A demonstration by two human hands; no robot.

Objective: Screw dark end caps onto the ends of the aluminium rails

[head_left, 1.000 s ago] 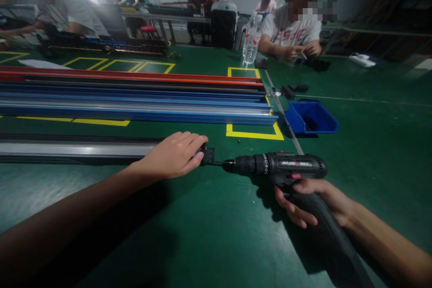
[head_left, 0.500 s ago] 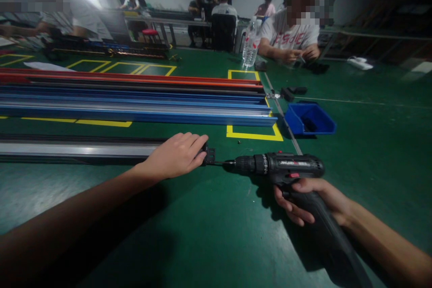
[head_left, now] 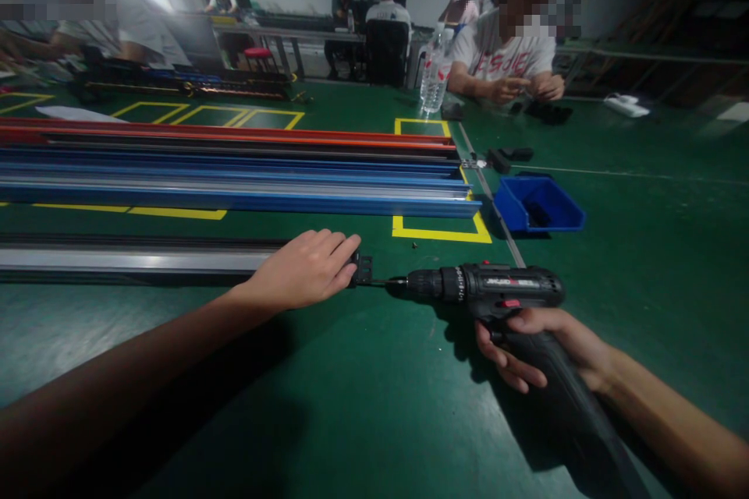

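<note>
My left hand [head_left: 307,269] is closed over the right end of a long black and silver metal profile [head_left: 146,259] lying on the green table. A small black end piece [head_left: 365,270] sticks out just past my fingertips. My right hand [head_left: 544,347] is wrapped around the handle of a black cordless drill [head_left: 497,284], one finger near the trigger. The drill lies level, and its long thin bit points left and reaches the end piece. The exact contact at the bit's tip is too small to make out.
Beyond the profile lie several blue profiles [head_left: 234,191] and an orange one [head_left: 234,131]. A blue bin [head_left: 541,207] with dark contents stands at the right. Clear bottles [head_left: 434,74] stand farther back. A person [head_left: 503,62] sits across the table, with others behind.
My hands, the drill and the profile stay almost still. In the background, a person's long red bar has risen and tilted, and the hands of the person across have shifted.
</note>
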